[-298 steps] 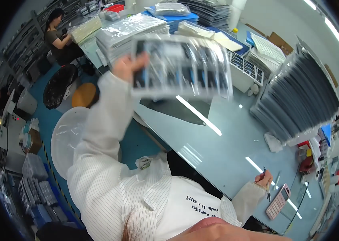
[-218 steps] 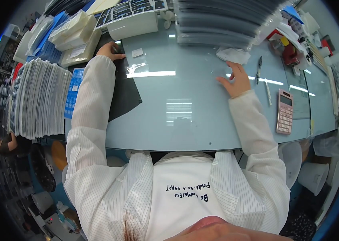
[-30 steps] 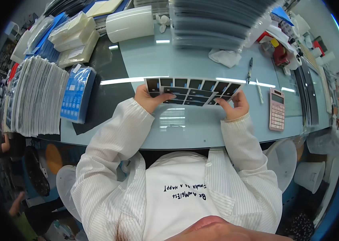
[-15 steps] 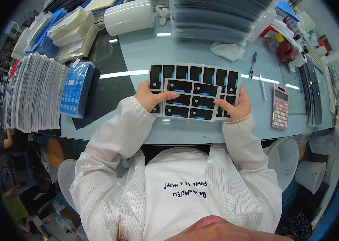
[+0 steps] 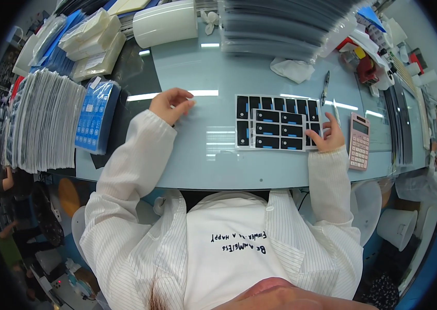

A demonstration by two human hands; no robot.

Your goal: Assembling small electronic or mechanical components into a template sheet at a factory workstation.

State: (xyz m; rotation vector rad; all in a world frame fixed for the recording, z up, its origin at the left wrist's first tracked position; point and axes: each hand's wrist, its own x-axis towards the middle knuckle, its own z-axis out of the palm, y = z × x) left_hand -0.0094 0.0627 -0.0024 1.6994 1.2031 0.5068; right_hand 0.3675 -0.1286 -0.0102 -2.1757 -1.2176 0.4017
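Two white sheets of black rectangular labels with blue marks lie overlapped on the glass tabletop: a larger label sheet (image 5: pixel 241 124) beneath and a smaller label sheet (image 5: pixel 279 135) on top. My right hand (image 5: pixel 331 136) is at their right edge. Its thumb rests on or just over the sheets, while its fingers stretch past the edge, apart from the thumb. Well to the left of the sheets, my left hand (image 5: pixel 169 106) hovers over the table. Its fingers are loosely bent, with a gap to the thumb, and nothing shows between them.
Right of my right hand lie a pink calculator (image 5: pixel 359 142), a white pen (image 5: pixel 337 111) and a dark pen (image 5: pixel 326 85). Bagged grey sheets (image 5: pixel 280 31) and a white roll (image 5: pixel 164 23) stand behind. On the left are a blue packet (image 5: pixel 96 116) and a tall paper stack (image 5: pixel 45 121).
Both label sheets have shifted right and now lie on the table. My left hand has let go and moved left; my right hand has loosened its hold and moved slightly right.
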